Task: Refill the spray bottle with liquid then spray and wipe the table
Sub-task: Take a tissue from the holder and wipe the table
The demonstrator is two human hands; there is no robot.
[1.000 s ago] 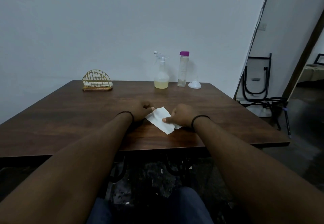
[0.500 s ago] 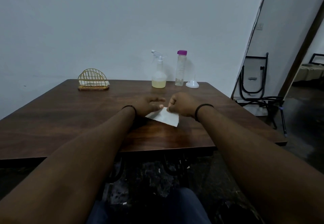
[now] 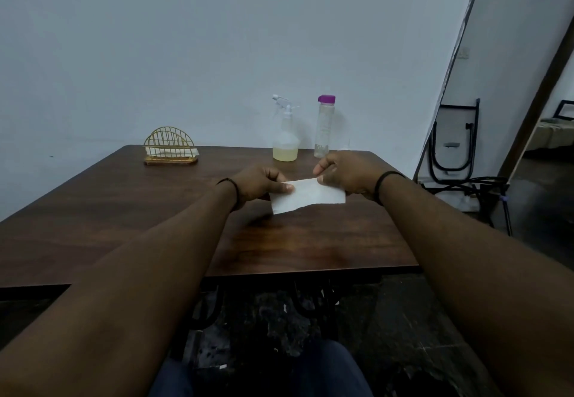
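Observation:
A white folded tissue is held above the brown wooden table between both hands. My left hand pinches its left edge and my right hand pinches its right upper edge. At the table's far edge stands a clear spray bottle with yellowish liquid in its base. Just to its right is a tall clear bottle with a purple cap. My right hand hides the small white funnel beside that bottle.
A gold wire napkin holder with tissues sits at the far left of the table. A black folded metal frame leans on the wall to the right, with more black tubing on the floor by the table's right edge.
Both hands have lifted the tissue off the table and drawn it out flat between them. It lay on the wood one second ago.

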